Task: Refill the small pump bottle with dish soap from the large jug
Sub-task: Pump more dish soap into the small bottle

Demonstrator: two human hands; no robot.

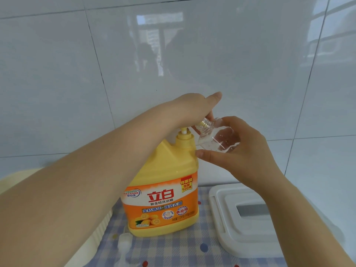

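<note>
A large yellow dish soap jug with an orange label stands upright on the checked cloth. My left hand is closed over the jug's pump head, and the yellow pump stem shows below my wrist. My right hand holds a small clear bottle tilted on its side, with its open threaded neck right at the pump's spout. A little clear liquid lies inside it. The small bottle's white pump top lies on the cloth by the jug's base.
A white lidded plastic box sits to the right of the jug. A cream ribbed container is at the left edge under my forearm. Glossy white wall tiles rise directly behind.
</note>
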